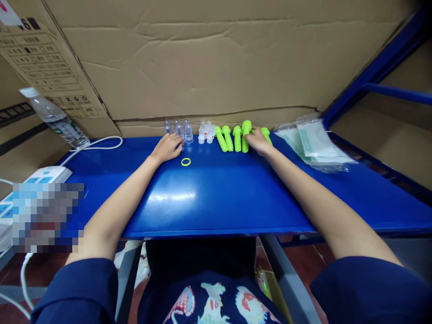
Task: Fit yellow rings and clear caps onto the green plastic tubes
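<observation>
My left hand [168, 147] is at the back of the blue table, its bent fingers closed against a small clear plastic dome-topped piece [180, 131]. Another clear piece [188, 132] stands just right of the fingertips. My right hand [258, 140] grips a lime-green torch-shaped body [246, 130], which sits higher than its neighbours. Similar green bodies [237, 138] stand in a row to its left, and one [266, 134] is partly hidden behind the hand. Small white-and-clear parts [206, 133] stand between the hands. A yellow-green ring [186, 162] lies in front of my left hand.
Clear bags with pale green-and-white contents [315, 141] lie at the right. A water bottle [59, 121] leans at the back left, near a white cable and a power strip [50, 174]. Cardboard [202, 67] walls off the back; a blue frame bar [378, 63] rises at right.
</observation>
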Demonstrator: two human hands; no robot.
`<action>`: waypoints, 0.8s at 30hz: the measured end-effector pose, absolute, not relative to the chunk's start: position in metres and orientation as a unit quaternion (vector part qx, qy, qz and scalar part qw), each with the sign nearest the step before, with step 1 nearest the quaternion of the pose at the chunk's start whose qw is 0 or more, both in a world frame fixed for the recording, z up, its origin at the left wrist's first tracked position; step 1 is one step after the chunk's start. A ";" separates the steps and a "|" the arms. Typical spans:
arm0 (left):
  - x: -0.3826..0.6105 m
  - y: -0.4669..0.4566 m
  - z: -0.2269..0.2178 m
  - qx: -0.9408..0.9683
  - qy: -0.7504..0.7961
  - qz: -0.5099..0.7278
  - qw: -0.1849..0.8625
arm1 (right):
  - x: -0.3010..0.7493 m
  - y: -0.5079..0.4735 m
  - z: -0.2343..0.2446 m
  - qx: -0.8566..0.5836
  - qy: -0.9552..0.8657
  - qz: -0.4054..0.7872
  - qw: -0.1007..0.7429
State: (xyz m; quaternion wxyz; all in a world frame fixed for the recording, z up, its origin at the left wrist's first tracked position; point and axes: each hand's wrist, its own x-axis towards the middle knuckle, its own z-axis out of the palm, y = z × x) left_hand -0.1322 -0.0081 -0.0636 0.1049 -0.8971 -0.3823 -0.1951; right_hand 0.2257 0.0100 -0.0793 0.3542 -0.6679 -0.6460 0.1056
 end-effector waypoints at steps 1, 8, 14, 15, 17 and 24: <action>-0.130 -0.009 -0.063 -0.902 -0.374 -0.182 0.114 | 0.225 0.009 -0.080 -0.678 -0.629 0.128 0.359; -0.125 -0.011 -0.063 -0.909 -0.365 -0.167 0.111 | 0.223 0.002 -0.077 -0.712 -0.604 0.151 0.323; -0.128 -0.011 -0.063 -0.907 -0.369 -0.165 0.118 | 0.225 -0.001 -0.071 -0.703 -0.676 0.026 0.220; -0.128 -0.011 -0.063 -0.907 -0.369 -0.167 0.115 | 0.226 -0.003 -0.070 -0.707 -0.673 -0.014 0.216; -0.128 -0.011 -0.063 -0.906 -0.370 -0.171 0.112 | 0.228 -0.007 -0.068 -0.724 -0.653 -0.082 0.204; -0.127 -0.011 -0.063 -0.900 -0.366 -0.226 0.065 | 0.240 -0.013 -0.069 -0.783 -0.603 -0.091 0.123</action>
